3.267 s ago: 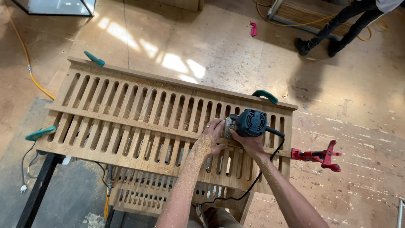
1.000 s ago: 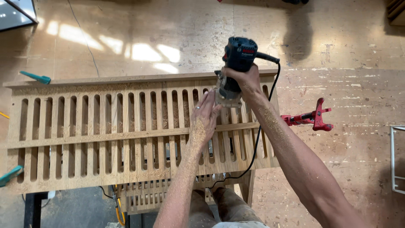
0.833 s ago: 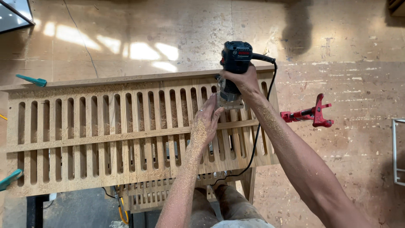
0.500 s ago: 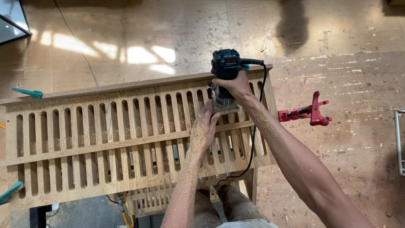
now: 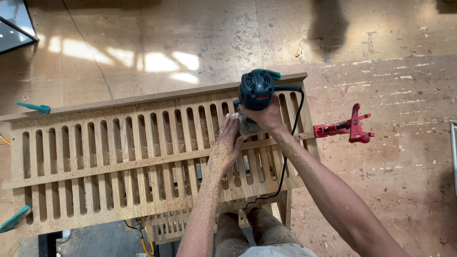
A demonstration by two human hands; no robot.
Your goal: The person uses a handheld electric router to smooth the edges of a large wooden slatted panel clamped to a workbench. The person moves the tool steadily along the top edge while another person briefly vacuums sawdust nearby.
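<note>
— Clamps first: a teal clamp (image 5: 33,107) bites your slatted wooden panel (image 5: 119,157) at its far left edge, another teal clamp (image 5: 14,219) at the near left corner. Bare plywood floor (image 5: 190,28) lies open beyond the far rail.

— And my hands?

— Your left hand (image 5: 227,143) lies flat, fingers spread on the slats, touching the router base. Your right hand (image 5: 266,116) is wrapped around the blue router (image 5: 256,93), standing upright near the panel's far right corner. Its cord (image 5: 285,157) trails toward you. A red clamp (image 5: 345,127) grips the right edge.
</note>
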